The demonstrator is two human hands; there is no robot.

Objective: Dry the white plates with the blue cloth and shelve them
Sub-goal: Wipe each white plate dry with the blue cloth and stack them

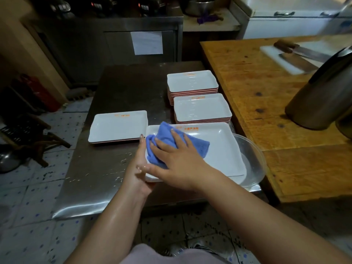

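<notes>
A white rectangular plate (222, 149) is held over the near right of the steel table (91, 180). My left hand (140, 168) grips its left rim. My right hand (175, 157) presses the crumpled blue cloth (167, 138) flat onto the plate's left inner part, fingers spread. Two stacks of white plates with red edges stand behind it, the nearer stack (202, 108) and the farther stack (192, 80). A low pile of plates (118, 126) lies to the left.
A clear plastic bowl (251, 164) sits under the held plate's right side. The wet steel table carries water drops. To the right a wooden table (257, 88) holds a metal jug (322, 92), a white cutting board (282, 60) and cleavers (302, 54). A steel cabinet (114, 39) stands behind.
</notes>
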